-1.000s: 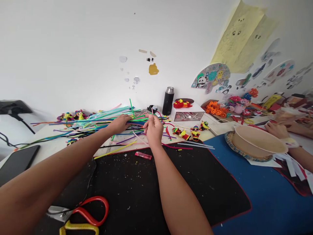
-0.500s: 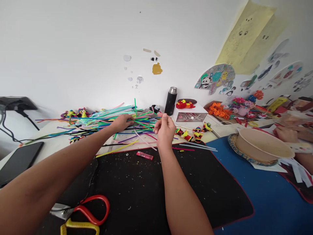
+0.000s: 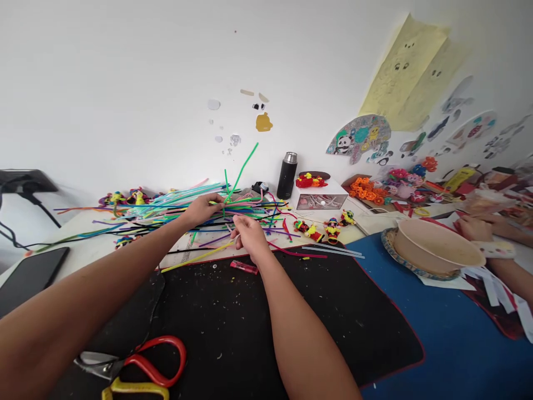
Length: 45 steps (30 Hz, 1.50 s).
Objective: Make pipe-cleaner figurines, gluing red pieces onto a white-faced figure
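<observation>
My left hand (image 3: 207,208) is over the heap of colourful pipe cleaners (image 3: 166,208), its fingertips pinched on a green pipe cleaner (image 3: 245,165) that slants up to the right. Close by, a second green stem stands upright. My right hand (image 3: 250,233) is just right of and below the left, at the heap's near edge. Its fingers are curled together beside a pale stem, and what they hold, if anything, is hidden. A pink lighter (image 3: 244,267) lies on the black mat below the right hand.
Red-and-yellow-handled scissors (image 3: 156,364) lie at the front left, near a phone (image 3: 33,278). A black flask (image 3: 287,176), a white drawer box (image 3: 322,197) and small pipe-cleaner figures (image 3: 332,229) stand behind. On the right are a beige bowl (image 3: 437,244) and another person's hand (image 3: 477,228).
My right hand has moved left and slightly down, closer to the left hand. A green pipe cleaner now sticks up at a slant from the left fingertips. The view has shifted slightly.
</observation>
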Motion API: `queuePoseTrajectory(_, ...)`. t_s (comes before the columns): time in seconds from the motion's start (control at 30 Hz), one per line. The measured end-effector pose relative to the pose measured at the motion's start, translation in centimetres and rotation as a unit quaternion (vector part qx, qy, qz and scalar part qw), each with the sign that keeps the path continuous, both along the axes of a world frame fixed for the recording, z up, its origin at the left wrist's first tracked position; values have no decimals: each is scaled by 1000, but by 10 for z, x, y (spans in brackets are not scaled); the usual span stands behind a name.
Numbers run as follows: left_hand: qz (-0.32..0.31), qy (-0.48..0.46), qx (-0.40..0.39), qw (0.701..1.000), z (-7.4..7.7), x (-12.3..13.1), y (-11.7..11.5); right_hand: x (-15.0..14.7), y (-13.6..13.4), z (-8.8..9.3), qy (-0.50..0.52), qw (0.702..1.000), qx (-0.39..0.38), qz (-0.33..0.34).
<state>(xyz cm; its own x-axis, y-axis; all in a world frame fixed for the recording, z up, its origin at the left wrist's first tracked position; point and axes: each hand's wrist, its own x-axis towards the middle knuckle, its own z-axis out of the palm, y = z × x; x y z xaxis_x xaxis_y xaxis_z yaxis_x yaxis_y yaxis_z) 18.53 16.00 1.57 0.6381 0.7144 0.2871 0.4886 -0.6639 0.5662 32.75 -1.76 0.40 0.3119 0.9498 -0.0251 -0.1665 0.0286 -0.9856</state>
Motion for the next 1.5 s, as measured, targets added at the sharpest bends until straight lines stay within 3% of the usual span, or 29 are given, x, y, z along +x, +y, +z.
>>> queuePoseTrajectory(0.53,-125,60,94,986,-13,2,-6,9,14,-10,6,993,62,-98)
queuePoseTrajectory(0.7,-106,72,92,987,-18,-3,0,15,12,1,5,981,90,-172)
queuePoseTrajectory(0.83,-59,74,68,993,-21,-6,5,25,1,18,76,953,154,-251)
queuePoseTrajectory(0.9,-34,69,53,996,-18,-6,7,25,-5,24,114,948,171,-244)
queuePoseTrajectory(1.0,24,51,43,998,-7,1,13,16,-10,26,130,964,151,-177)
queuePoseTrajectory(1.13,98,33,35,994,11,23,30,-1,-10,19,78,986,123,-85)
queuePoseTrajectory(1.23,136,45,8,990,17,43,42,-4,-6,13,28,992,99,-67)
queuePoseTrajectory(1.37,148,56,-20,987,19,58,44,0,-1,6,-32,995,63,-69)
queuePoseTrajectory(1.5,128,34,-9,991,27,57,34,2,2,1,-127,989,34,-68)
